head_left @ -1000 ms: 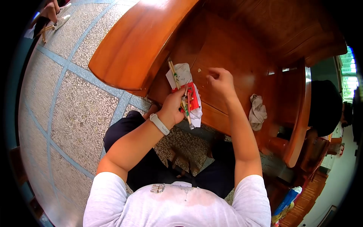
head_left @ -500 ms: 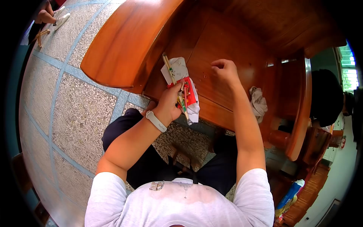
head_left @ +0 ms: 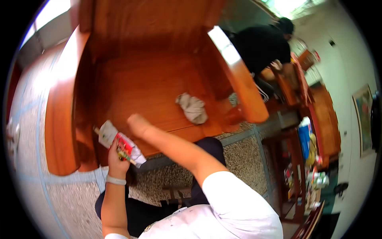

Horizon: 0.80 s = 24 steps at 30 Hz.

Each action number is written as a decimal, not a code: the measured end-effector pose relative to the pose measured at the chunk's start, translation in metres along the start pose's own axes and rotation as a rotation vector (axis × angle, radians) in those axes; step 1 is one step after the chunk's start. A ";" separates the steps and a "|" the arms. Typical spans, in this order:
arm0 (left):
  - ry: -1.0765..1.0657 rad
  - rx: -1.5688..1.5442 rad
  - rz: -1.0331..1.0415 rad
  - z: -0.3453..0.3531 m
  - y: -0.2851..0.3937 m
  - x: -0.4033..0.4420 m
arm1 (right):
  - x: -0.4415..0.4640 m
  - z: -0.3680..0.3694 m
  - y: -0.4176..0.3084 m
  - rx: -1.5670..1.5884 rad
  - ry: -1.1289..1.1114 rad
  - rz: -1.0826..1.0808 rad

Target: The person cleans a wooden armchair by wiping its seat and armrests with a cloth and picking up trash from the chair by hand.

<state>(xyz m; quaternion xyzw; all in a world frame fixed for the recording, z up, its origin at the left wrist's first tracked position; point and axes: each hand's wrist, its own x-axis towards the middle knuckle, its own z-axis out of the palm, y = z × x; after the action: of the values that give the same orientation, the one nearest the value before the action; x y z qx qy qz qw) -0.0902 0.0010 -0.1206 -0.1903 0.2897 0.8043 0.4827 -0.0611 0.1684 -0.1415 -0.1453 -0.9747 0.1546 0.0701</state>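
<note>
My left hand (head_left: pixel 116 160) is closed round a red-and-white paper packet (head_left: pixel 128 145), whose pale flap (head_left: pixel 107 133) spreads out at its upper end. Thin wooden sticks and small coloured scraps lie against the packet, partly under my fingers. A pale band circles my left wrist. To the right of the packet, my right hand (head_left: pixel 139 124) is curled low over the wooden seat (head_left: pixel 139 87); its fingertips are hidden and blurred, so anything in them cannot be made out. Further right on the seat lies a crumpled greyish cloth (head_left: pixel 192 108), apart from both hands.
Broad wooden armrests flank the seat, one on the left (head_left: pixel 61 119) and one on the right (head_left: pixel 242 83). A person in dark clothes (head_left: pixel 262 44) bends beyond the right armrest. Wooden furniture holding packages (head_left: pixel 305 139) stands at the right. My knees are below the seat's front edge.
The view has swung to the right, bringing the whole seat and the person in dark clothes into sight. My right hand is now closer to the packet, which my left hand still holds.
</note>
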 end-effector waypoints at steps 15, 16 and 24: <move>0.017 0.084 -0.083 0.036 -0.016 -0.017 | -0.067 -0.035 0.036 0.272 0.054 0.406; 0.004 0.112 -0.094 0.039 -0.017 -0.020 | -0.069 -0.042 0.041 0.366 0.108 0.470; -0.189 0.107 -0.070 0.036 -0.030 -0.014 | -0.087 -0.122 -0.042 0.722 0.201 0.102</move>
<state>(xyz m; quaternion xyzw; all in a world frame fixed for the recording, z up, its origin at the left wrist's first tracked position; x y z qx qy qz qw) -0.0584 0.0261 -0.0940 -0.0977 0.2788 0.7846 0.5450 0.0320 0.1379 -0.0207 -0.1741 -0.8373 0.4763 0.2044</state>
